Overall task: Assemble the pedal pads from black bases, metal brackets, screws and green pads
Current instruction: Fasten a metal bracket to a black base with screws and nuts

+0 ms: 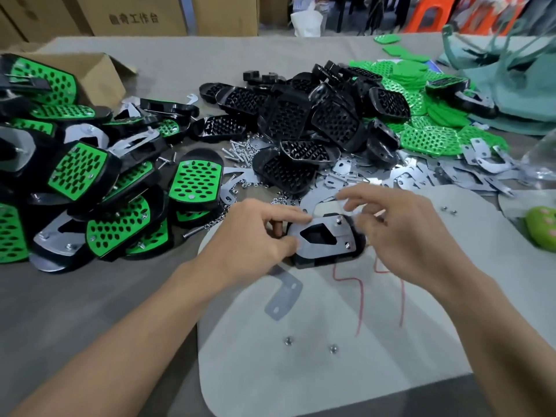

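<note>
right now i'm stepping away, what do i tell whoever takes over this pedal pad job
Left hand pinches the metal bracket onto the black base.
Right hand hovers by a screw; blurred, grip unclear.
Done: finished pads piled left.
Left: fasten this one; two nuts wait on the mat; spare bases and green pads lie behind.

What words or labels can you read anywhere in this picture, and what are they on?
"工作台" on the cardboard box at the top; the two characters before it are too blurred to read.
Red marks on the white mat are squiggles, not writing.
Nothing else is readable.
</note>
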Demonstrator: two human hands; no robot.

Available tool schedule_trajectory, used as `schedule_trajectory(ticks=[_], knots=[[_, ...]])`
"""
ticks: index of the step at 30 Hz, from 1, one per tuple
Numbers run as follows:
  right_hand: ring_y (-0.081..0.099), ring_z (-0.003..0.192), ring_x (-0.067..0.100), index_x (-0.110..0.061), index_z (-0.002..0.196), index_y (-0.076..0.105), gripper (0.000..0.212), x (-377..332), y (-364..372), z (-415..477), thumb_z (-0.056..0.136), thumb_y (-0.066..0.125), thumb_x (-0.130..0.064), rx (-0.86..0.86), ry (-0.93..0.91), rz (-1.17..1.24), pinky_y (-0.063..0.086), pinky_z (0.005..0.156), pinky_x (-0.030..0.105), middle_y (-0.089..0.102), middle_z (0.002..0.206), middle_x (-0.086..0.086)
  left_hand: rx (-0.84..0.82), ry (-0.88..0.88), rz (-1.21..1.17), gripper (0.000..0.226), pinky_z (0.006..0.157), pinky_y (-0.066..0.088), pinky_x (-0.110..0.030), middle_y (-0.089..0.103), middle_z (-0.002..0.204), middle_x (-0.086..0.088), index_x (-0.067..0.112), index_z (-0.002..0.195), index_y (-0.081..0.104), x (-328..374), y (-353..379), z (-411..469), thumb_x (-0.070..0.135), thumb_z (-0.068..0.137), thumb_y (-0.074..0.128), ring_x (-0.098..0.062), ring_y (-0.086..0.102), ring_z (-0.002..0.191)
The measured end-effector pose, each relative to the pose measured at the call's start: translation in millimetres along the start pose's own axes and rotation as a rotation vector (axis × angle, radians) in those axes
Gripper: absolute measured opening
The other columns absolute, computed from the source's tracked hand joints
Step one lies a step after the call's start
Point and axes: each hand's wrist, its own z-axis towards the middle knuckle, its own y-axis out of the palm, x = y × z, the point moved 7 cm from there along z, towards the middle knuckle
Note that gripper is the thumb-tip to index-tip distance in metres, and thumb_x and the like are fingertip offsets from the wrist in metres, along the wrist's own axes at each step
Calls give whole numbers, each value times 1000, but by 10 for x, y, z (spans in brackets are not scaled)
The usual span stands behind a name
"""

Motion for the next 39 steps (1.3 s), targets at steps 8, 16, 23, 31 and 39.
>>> schedule_trajectory(ticks=[8,16,23,31,39], knots=[[51,44,10,-36,74,73,35,196,33,-196,84,61,-5,127,106,125,40,48,14,65,61,-13,23,3,-28,40,70,37,0,73,111,24,36,104,81,-26,47,-20,5,79,78,19,58,74],[56,59,4,-45,91,75,38,234,113,-279,83,67,-9,100,91,227,41,60,9,67,87,-19,26,-17,-44,40,69,50,-19,72,108,32,39,104,81,-60,58,-14,8,80,79,3,58,67],[50,55,4,-44,102,73,40,250,171,-287,83,68,-10,27,60,314,41,60,13,67,97,-29,35,-11,-68,39,65,47,-22,72,106,32,38,103,81,-61,67,-27,6,81,78,-2,44,58],[54,64,-4,-47,106,73,39,317,220,-289,81,73,-18,0,70,444,43,69,17,68,110,-29,44,-25,-90,43,71,53,-33,72,109,31,42,102,80,-65,70,-37,6,80,79,-3,52,62],[63,69,4,-33,92,77,24,401,194,-276,75,71,-16,118,132,520,48,69,24,71,87,-24,30,-33,-100,45,74,53,-27,73,106,31,44,101,80,-97,105,-21,4,80,76,2,70,81]])
